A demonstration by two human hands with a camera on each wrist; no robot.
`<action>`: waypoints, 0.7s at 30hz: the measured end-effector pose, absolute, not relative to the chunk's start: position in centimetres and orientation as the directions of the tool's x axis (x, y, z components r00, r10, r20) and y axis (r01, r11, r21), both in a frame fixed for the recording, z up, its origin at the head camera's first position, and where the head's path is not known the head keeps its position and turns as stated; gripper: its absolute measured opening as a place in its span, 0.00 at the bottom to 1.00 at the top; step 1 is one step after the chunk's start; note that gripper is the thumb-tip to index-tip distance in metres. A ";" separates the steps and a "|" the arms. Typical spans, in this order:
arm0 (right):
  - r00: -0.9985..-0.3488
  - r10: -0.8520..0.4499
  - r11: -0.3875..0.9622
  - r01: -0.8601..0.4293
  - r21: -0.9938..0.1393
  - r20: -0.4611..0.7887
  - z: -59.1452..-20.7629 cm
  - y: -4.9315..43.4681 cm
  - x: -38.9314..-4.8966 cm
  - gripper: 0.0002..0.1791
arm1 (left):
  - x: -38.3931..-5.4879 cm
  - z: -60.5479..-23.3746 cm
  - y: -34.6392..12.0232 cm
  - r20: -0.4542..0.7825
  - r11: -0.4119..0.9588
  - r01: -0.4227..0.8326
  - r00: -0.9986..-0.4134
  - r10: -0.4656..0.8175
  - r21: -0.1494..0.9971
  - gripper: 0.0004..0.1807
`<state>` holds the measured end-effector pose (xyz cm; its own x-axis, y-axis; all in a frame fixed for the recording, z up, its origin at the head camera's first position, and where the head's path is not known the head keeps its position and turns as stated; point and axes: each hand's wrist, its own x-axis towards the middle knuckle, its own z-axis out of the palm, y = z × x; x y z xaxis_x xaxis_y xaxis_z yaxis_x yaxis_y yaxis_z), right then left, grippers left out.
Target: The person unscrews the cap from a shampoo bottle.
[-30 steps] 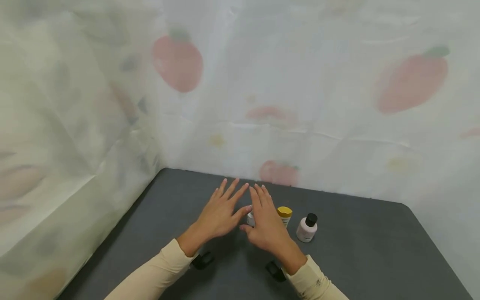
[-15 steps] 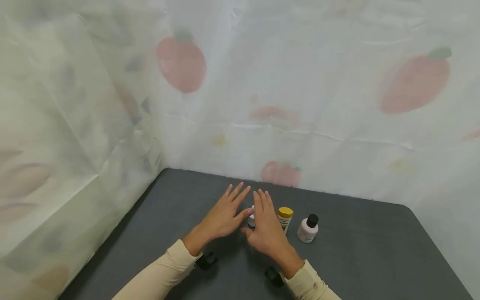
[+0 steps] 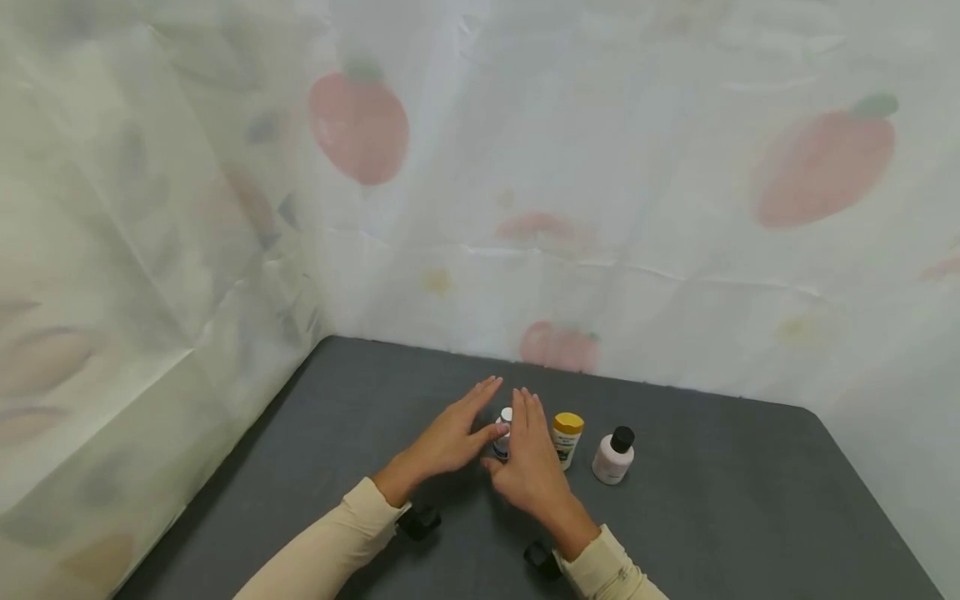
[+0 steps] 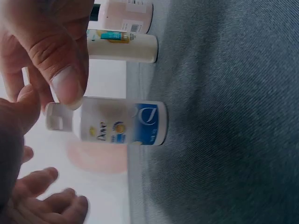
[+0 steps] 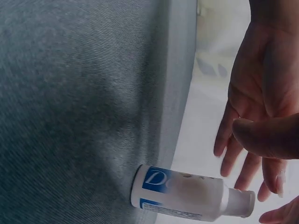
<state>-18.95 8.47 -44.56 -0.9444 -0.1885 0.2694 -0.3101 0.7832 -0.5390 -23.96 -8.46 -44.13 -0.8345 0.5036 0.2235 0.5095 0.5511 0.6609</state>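
Note:
A small white Dove bottle (image 3: 502, 450) with a white flip cap stands upright on the dark table, its blue label end down in the left wrist view. My left hand (image 3: 448, 435) hovers on its left side, fingers straight and together, thumb overlapping the bottle in the head view. On the other side my right hand (image 3: 531, 468) is held with fingers extended, partly hiding it. Both wrist views show the bottle (image 4: 124, 122) below the fingers and thumbs, with no finger curled round it. Just right of the right hand stands a cream bottle (image 3: 566, 443) with a yellow cap.
A pale pink bottle (image 3: 612, 461) with a black cap stands farther right on the grey table (image 3: 720, 492). White sheeting with a fruit print (image 3: 637, 183) hangs behind the table and along its left side. Dark wrist cameras (image 3: 418, 522) sit under both cuffs.
My left hand has moved slightly right, and its spread fingers have come together. The right fingertips are a little lower in view, and more of the white and yellow-capped bottles shows.

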 end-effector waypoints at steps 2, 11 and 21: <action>-0.948 -0.180 0.776 -0.301 -0.553 0.263 -44.7 8.4 -19.0 0.58 | -24.2 -44.5 -8.5 0.272 0.519 0.532 -0.825 0.495 0.669 0.41; -0.966 -0.076 0.676 -0.233 -0.699 0.249 -46.2 8.1 -19.5 0.58 | -25.0 -45.3 -8.0 0.364 0.355 0.516 -0.835 0.413 0.780 0.35; -0.978 0.032 0.567 -0.153 -0.810 0.207 -47.4 8.3 -20.6 0.50 | -25.4 -45.6 -6.7 0.349 0.231 0.480 -0.827 0.442 0.846 0.30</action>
<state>-20.63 8.25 -47.36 -0.9777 0.0325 0.2074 -0.1530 0.5666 -0.8097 -25.40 -6.73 -45.61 -0.8267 0.4416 0.3486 0.4802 0.2310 0.8462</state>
